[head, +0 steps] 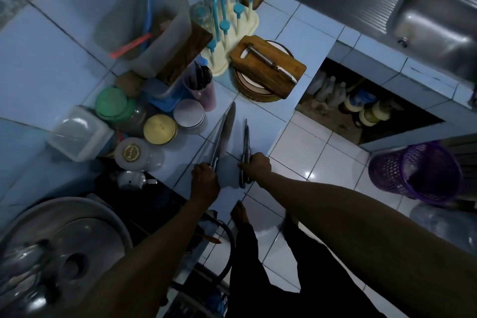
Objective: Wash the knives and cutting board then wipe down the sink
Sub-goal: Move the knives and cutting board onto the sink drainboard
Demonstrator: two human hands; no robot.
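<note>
**Knives in both hands at the tiled bench**

Nearest the camera, both bare forearms reach forward over the blue-tiled bench [260, 121]. The left hand [205, 179] is curled round the handle of a large knife [224, 131], whose broad blade points away toward the far end of the bench. The right hand [256, 164] grips the handles of two or three thinner knives [246, 147] held together as a bundle, blades also pointing away; how many exactly cannot be told. The two hands sit near each other, apart, above the bench edge.

To the left of the hands stand lidded jars: one with a clear lid bearing a round gold emblem [131, 153] whose writing is too blurred to read, a gold lid [160, 129], a pale round lid [189, 116] and a green lid [112, 103]. A clear plastic box [80, 134] lies beside them.

Farther on, a wooden cutting board [268, 70] rests on top of a round tin [255, 95], and a small knife [273, 63] lies diagonally on the board. Just behind it is a cream drying rack with teal pegs [232, 31], with glasses on it.

At the far right, well apart from the hands, the steel sink [436, 26] sits at the end of a ribbed drainer. A purple mesh basket [415, 173] stands on the white floor tiles.
</note>
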